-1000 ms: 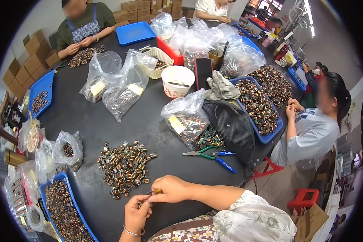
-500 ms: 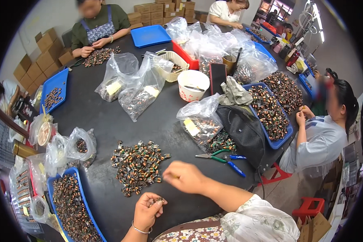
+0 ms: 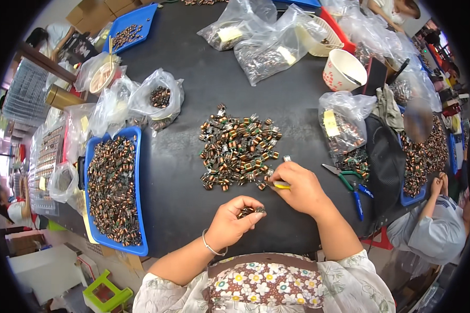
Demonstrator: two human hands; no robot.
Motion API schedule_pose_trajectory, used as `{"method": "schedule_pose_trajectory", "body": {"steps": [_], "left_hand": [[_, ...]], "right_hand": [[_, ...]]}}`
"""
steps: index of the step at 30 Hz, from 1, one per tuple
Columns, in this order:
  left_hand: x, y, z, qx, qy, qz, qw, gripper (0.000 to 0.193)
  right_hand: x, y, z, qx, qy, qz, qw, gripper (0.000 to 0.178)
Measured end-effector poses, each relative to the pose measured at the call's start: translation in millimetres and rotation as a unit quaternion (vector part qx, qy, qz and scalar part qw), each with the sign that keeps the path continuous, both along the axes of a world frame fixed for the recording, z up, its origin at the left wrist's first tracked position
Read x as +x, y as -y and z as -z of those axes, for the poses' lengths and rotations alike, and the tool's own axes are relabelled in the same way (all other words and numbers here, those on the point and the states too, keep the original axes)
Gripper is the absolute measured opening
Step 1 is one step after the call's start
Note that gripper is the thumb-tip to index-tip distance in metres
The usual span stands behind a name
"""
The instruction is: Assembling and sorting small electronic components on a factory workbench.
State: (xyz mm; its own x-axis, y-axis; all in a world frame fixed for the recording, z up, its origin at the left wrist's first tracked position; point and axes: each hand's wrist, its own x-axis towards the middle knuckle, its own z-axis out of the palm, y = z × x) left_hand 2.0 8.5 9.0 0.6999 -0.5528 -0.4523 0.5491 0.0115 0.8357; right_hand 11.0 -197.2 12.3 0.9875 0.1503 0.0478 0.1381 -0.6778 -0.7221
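On the dark table is a loose pile of small electronic components with copper coils (image 3: 237, 148). My left hand (image 3: 230, 224) is curled just on the near side of the pile, closed around several of these components. My right hand (image 3: 302, 189) is at the pile's near right edge, gripping a thin tool with a yellow handle (image 3: 282, 185); its exact kind is not clear. The tool's tip is beside loose components at the edge. One component (image 3: 286, 158) shows just above my right fingers.
A blue tray (image 3: 143, 208) full of components stands at left, beside open plastic bags (image 3: 175, 107). Green-handled pliers (image 3: 344, 180), a blue-handled tool (image 3: 359, 206), a bagged batch (image 3: 344, 130) and a black mesh bag (image 3: 384, 167) lie right. A white tub (image 3: 333, 75) stands farther back. Co-workers sit around.
The view has swung left, so table things appear farther right. My right hand has come to the pile's near edge, and the yellow handle shows more plainly. My left hand keeps its components.
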Motion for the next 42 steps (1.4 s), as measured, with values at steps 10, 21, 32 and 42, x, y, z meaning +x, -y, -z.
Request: {"method": "schedule_pose_trajectory", "body": {"steps": [10,21,32,42], "left_hand": [[0,-4,1,-0.026,0.031,-0.014,0.999,0.012],[0,-6,3,-0.045,0.041,0.015,0.998,0.02],[1,-10,8,-0.076,-0.023,0.025,0.997,0.017],[-1,-11,10,-0.095,0.047,-0.018,0.994,0.016]], "right_hand": [[-11,-7,-8,0.096,0.012,-0.027,0.995,0.015],[-15,-2,-15,0.097,0.007,-0.142,0.985,0.013],[-15,-1,-14,0.085,0.034,-0.178,0.98,0.015],[-25,-14,-10,0.023,0.092,-0.141,0.985,0.018]]}}
